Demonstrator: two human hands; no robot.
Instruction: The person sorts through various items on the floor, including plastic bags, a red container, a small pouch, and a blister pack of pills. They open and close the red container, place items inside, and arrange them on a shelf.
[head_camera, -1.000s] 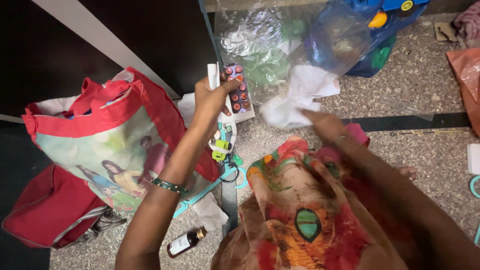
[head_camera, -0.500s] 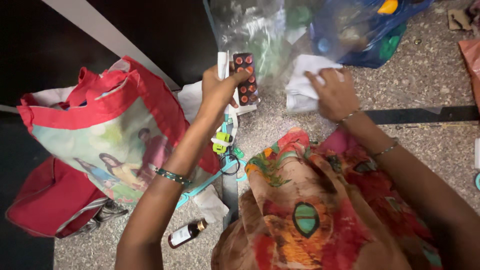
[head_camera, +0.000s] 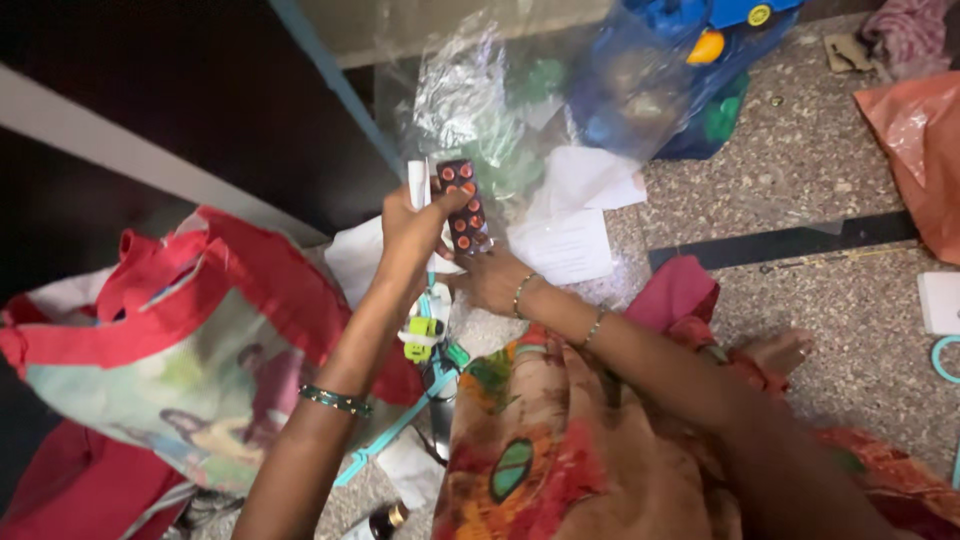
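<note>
Left hand raised, thumb pinching blister strip of orange pills plus thin white tube upright, clear of floor clutter. Right hand reaches in beneath strip, touching its lower end; whether it grasps, cannot tell. Crinkled clear plastic bag and white papers just behind. Red-trimmed printed tote bag left, teal hanger under wrists.
</note>
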